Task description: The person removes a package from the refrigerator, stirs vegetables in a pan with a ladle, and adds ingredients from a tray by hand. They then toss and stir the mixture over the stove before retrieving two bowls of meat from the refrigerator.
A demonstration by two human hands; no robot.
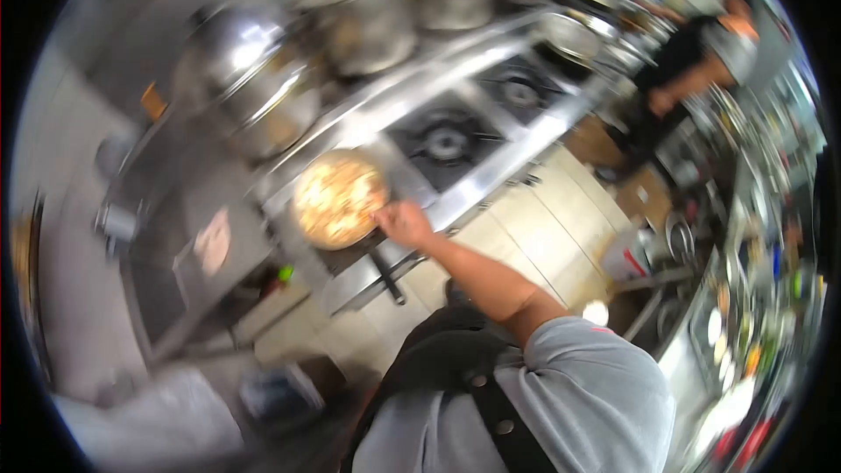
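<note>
A frying pan (388,276) with a black handle sits at the near left end of the stove, its handle pointing toward my body. Yellow and orange food (337,197) fills it; blur hides what kind. My right hand (405,224) reaches to the pan's right edge, above the handle. Its fingers look pinched together at the rim of the food, and whatever may be between them is too blurred to make out. My left hand is out of view.
Big metal pots (363,31) line the back of the stove (517,144), beside black burners (448,142). A pale pink piece (213,241) lies on the metal surface at left. Another person (701,57) stands at upper right. A cluttered counter (674,368) runs along the right.
</note>
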